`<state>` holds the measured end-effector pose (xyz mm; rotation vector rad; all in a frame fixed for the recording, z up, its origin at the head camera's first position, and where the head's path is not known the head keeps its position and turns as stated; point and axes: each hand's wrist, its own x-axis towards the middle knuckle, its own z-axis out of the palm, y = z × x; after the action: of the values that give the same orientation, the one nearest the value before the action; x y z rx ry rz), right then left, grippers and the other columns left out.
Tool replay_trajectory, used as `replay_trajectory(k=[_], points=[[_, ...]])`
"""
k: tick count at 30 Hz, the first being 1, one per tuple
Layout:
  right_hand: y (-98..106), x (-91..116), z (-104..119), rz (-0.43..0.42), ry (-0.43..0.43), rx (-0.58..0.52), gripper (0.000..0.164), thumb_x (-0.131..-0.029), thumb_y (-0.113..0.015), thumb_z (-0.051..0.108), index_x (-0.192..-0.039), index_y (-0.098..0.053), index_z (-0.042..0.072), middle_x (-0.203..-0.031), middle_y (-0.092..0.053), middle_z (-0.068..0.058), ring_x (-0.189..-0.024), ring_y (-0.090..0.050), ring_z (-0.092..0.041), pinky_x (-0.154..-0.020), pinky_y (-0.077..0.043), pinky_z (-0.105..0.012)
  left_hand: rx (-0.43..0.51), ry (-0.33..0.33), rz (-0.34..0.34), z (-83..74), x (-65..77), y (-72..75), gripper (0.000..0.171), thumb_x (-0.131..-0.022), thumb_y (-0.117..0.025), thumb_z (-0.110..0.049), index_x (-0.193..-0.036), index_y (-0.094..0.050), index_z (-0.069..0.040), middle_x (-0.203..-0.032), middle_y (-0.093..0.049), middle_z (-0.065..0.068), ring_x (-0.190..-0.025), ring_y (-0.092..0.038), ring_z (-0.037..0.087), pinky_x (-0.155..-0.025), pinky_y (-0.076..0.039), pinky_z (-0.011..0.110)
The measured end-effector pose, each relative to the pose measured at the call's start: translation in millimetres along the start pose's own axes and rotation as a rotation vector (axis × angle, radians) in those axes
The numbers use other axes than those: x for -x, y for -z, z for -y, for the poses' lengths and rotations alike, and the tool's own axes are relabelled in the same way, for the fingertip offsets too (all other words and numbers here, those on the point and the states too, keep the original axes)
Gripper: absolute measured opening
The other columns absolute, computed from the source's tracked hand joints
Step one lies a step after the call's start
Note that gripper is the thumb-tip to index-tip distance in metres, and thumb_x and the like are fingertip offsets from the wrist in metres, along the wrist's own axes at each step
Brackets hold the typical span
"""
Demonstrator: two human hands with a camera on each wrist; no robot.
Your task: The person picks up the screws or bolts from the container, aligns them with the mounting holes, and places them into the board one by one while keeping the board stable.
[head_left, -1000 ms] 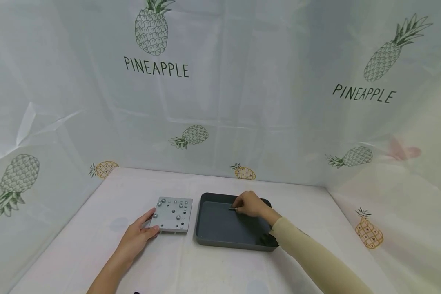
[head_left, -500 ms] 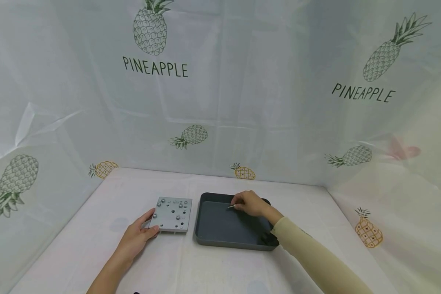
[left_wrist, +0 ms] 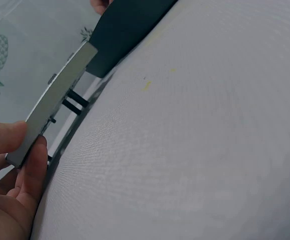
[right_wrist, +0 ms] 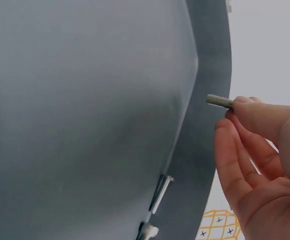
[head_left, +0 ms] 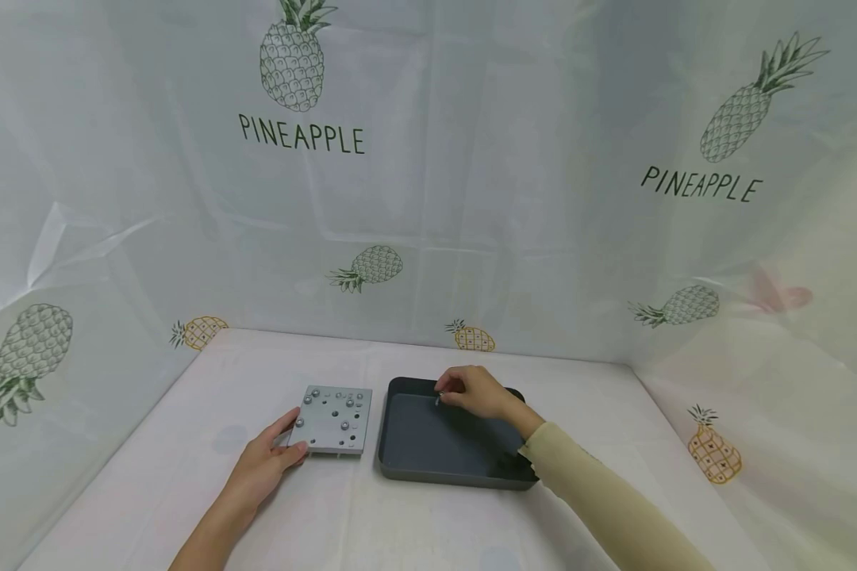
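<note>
My left hand (head_left: 264,460) grips the left side of a square grey metal plate (head_left: 321,432). In the left wrist view, the thumb and fingers (left_wrist: 34,167) lie on opposite faces of the plate's end. Several bolt heads and holes show on its top face, and bolt shanks (left_wrist: 75,102) stick out underneath. Over the dark grey tray (head_left: 428,452), my right hand (head_left: 482,394) pinches a small bolt (right_wrist: 219,101) between thumb and fingers. Its threaded end points away from the hand; the head is hidden by the fingers.
Two more bolts, one of them (right_wrist: 161,195) shiny and lying along the tray wall, are in the tray in the right wrist view. The tray stands just right of the plate on a white-covered table (head_left: 400,523). A pineapple-print sheet (head_left: 486,198) hangs behind.
My right hand has moved slightly left over the tray, and the bolt in it has turned from lying sideways to pointing downward. My left hand still holds the plate in about the same place.
</note>
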<state>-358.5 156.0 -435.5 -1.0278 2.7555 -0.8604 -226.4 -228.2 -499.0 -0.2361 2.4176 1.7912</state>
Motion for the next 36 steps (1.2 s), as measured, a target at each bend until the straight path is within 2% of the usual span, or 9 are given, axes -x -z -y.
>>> replay_trajectory(k=[4, 11, 16, 21, 26, 29, 36], points=[[-3.8, -1.7, 3.4, -0.026, -0.001, -0.023, 0.014, -0.101, -0.074, 0.012, -0.114, -0.078, 0.009, -0.102, -0.077, 0.004, -0.087, -0.069, -0.004, -0.079, -0.057, -0.026, -0.003, -0.008, -0.003, -0.8, 0.3, -0.4, 0.078, -0.103, -0.070, -0.027, -0.169, -0.029, -0.017, -0.172, -0.031, 0.020, -0.131, -0.062, 0.030, -0.122, -0.030, 0.063], [-6.2, -5.1, 19.1, -0.062, 0.016, -0.087, 0.020, -0.102, -0.072, 0.013, -0.120, -0.078, 0.007, -0.110, -0.079, 0.000, -0.096, -0.071, -0.008, -0.086, -0.058, -0.028, 0.002, -0.006, 0.004, -1.5, 0.5, -0.2, 0.078, -0.104, -0.069, -0.026, -0.170, -0.028, -0.018, -0.174, -0.027, 0.019, -0.139, -0.056, 0.036, -0.125, -0.022, 0.064], [-11.0, -11.6, 36.9, -0.096, 0.019, -0.156, 0.023, -0.101, -0.074, 0.014, -0.122, -0.078, 0.006, -0.114, -0.078, 0.001, -0.102, -0.073, -0.010, -0.091, -0.058, -0.027, -0.007, -0.016, -0.002, 0.0, 0.0, -0.5, 0.077, -0.104, -0.068, -0.025, -0.170, -0.028, -0.018, -0.169, -0.034, 0.022, -0.130, -0.063, 0.031, -0.122, -0.029, 0.064], [-20.5, -18.4, 57.4, -0.129, 0.002, -0.222, 0.025, -0.101, -0.074, 0.015, -0.124, -0.077, 0.006, -0.115, -0.078, 0.002, -0.101, -0.072, -0.010, -0.090, -0.059, -0.027, -0.015, -0.020, -0.012, 1.0, 0.6, -0.7, 0.076, -0.104, -0.068, -0.024, -0.169, -0.029, -0.017, -0.164, -0.042, 0.024, -0.120, -0.068, 0.023, -0.118, -0.036, 0.062], [-31.6, -24.1, 75.3, -0.141, -0.026, -0.261, 0.021, -0.101, -0.074, 0.015, -0.121, -0.079, 0.012, -0.114, -0.078, 0.001, -0.098, -0.072, -0.008, -0.087, -0.059, -0.027, -0.023, -0.029, -0.012, 1.3, 0.1, -0.8, 0.076, -0.104, -0.068, -0.024, -0.169, -0.029, -0.018, -0.161, -0.046, 0.024, -0.121, -0.067, 0.024, -0.117, -0.037, 0.061], [-39.6, -26.3, 82.5, -0.148, -0.044, -0.263, 0.019, -0.101, -0.075, 0.015, -0.119, -0.080, 0.017, -0.113, -0.078, 0.005, -0.096, -0.071, -0.006, -0.085, -0.058, -0.025, -0.020, -0.032, -0.006, 1.8, -0.6, -0.9, 0.077, -0.104, -0.068, -0.025, -0.169, -0.029, -0.017, -0.163, -0.043, 0.023, -0.123, -0.066, 0.026, -0.117, -0.037, 0.062], [-57.0, -32.1, 92.3, -0.182, -0.074, -0.271, 0.021, -0.101, -0.074, 0.013, -0.121, -0.080, 0.008, -0.111, -0.078, 0.005, -0.092, -0.070, -0.005, -0.081, -0.058, -0.023, -0.022, -0.021, -0.008, 3.0, -1.9, -0.5, 0.077, -0.104, -0.069, -0.025, -0.170, -0.029, -0.018, -0.168, -0.036, 0.022, -0.121, -0.067, 0.023, -0.115, -0.040, 0.057]])
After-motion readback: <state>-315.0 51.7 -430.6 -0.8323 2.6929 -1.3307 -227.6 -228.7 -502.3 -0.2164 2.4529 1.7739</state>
